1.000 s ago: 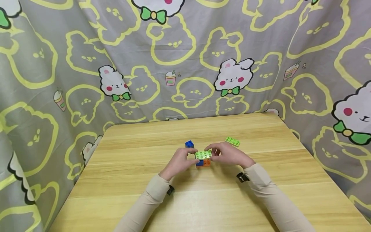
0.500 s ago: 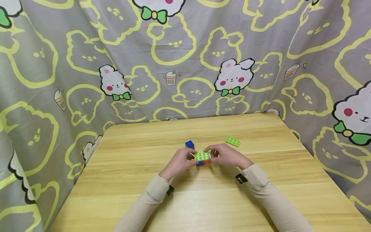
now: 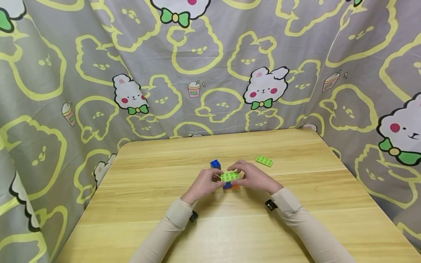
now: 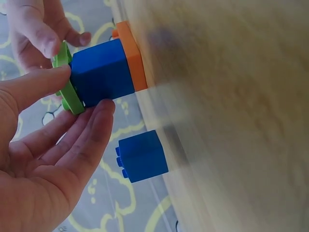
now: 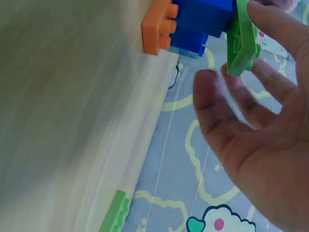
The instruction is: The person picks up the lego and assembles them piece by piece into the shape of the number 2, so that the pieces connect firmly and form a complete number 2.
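Watching the stacked blue block [image 4: 102, 73], I see the green brick [image 3: 230, 177] at its top, long axis left-to-right, the nearer left hand [image 3: 205, 183] pinching one end, the right hand [image 3: 254, 176] loosely curved around the overhanging end, its grip unclear.

No text, numbers, brands or signs could be read in any view. Cup prints [image 3: 194, 89] on the curtain [image 3: 230, 40] had green labels [image 3: 194, 93], too small to make out; bricks [image 4: 101, 72] showed no readable lettering.
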### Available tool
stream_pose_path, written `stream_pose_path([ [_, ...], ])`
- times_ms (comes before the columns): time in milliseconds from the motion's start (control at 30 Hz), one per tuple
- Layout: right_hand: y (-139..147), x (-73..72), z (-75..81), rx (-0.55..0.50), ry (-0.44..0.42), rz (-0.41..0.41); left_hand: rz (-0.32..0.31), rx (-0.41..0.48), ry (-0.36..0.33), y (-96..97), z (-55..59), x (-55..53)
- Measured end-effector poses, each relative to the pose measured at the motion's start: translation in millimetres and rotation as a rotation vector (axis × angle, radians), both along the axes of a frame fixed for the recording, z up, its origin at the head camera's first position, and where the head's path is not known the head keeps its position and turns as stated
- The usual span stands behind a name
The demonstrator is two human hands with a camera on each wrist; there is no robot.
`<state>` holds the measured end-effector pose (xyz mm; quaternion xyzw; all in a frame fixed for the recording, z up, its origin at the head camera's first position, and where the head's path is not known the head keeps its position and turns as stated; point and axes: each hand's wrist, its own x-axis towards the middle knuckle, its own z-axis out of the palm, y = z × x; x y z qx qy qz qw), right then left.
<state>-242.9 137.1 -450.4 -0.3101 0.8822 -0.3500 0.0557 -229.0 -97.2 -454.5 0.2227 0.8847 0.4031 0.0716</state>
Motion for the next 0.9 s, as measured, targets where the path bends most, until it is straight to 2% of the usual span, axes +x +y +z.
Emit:
stream_pose_path([
  [167,-7,-0.3,-4.8,-0.028,0.005,0.017,-0.003,0.023,-0.005,-0.8,-0.3,-0.1],
  [633,-16,-0.4,-11.1,-0.037,0.021,-0.038,0.019,0.093,-0.059,-0.6,-4.6,-1.5],
  [900,-17,-0.8,-11.3,-0.015,0.019,-0.048,0.033,0.074,-0.063,0.4,-4.0,0.2],
])
